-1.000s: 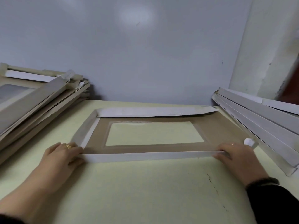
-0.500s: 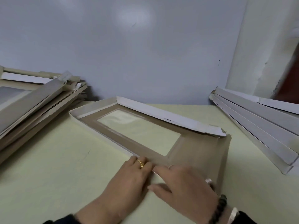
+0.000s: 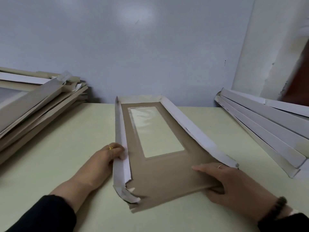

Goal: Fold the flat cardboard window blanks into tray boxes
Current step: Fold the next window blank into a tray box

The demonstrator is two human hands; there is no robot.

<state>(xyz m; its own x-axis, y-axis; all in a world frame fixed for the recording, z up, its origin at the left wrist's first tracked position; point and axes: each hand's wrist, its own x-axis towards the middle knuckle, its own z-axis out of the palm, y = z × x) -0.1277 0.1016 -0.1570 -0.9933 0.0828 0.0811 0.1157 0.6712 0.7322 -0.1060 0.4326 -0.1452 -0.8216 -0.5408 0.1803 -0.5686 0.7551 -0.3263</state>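
While the window blank (image 3: 160, 178) lies long-ways on the table (image 3: 66, 148), w/ its near end flap still flat, that flap looks like the next fold. The left hand (image 3: 102, 163) pinches the raised left wall (image 3: 120, 139); keep it there so that side stays up. The right hand (image 3: 234, 186) grips the near right edge, thumb under & fingers on top; lift evenly so the torn-looking near left corner (image 3: 128, 193) doesn't rip.

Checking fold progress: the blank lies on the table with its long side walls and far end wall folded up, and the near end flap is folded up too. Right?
Not quite. The head view shows the blank on the table with both long walls and the far end wall raised, but the near end flap is still flat, with the right hand gripping its edge.
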